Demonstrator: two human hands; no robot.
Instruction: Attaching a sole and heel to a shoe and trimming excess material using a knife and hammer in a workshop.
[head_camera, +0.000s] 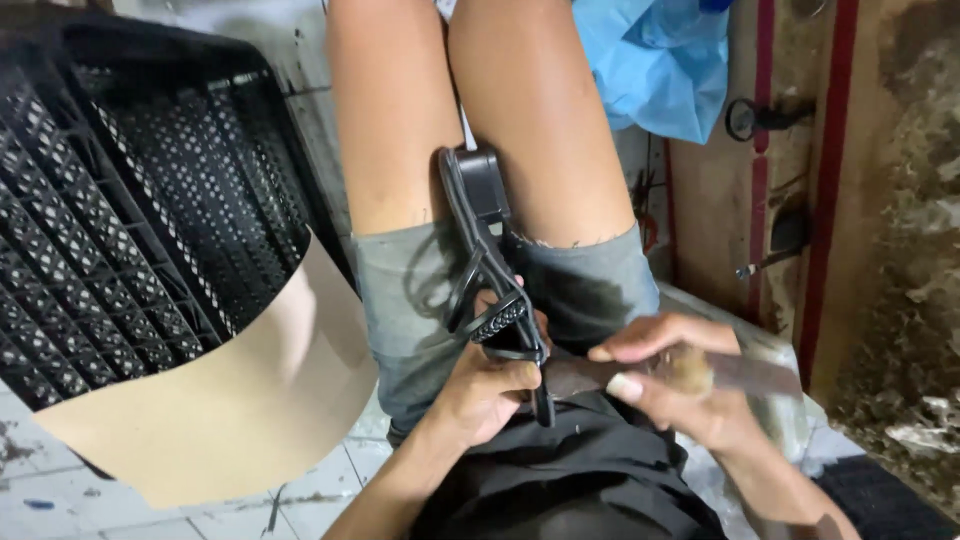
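Observation:
I sit with bare knees and grey shorts (590, 285) in view. My left hand (485, 390) grips the ribbed black handle (500, 322) of a tool in my lap. Black loops of that tool run up between my thighs to a black boxy part (480, 185). A flat, dull brown metal blade (765, 373) sticks out to the right from the handle. My right hand (680, 400) lies over the blade and pinches a small brownish fuzzy wad (690, 368) against it. The middle of the blade is hidden under my fingers.
A large black perforated plastic crate (120, 220) stands at the left with a tan cardboard sheet (220, 400) leaning on it. Blue plastic sheeting (660, 60) lies behind my knees. A wooden panel with red stripes (830, 200) stands at the right. White floor tiles (330, 480) show below.

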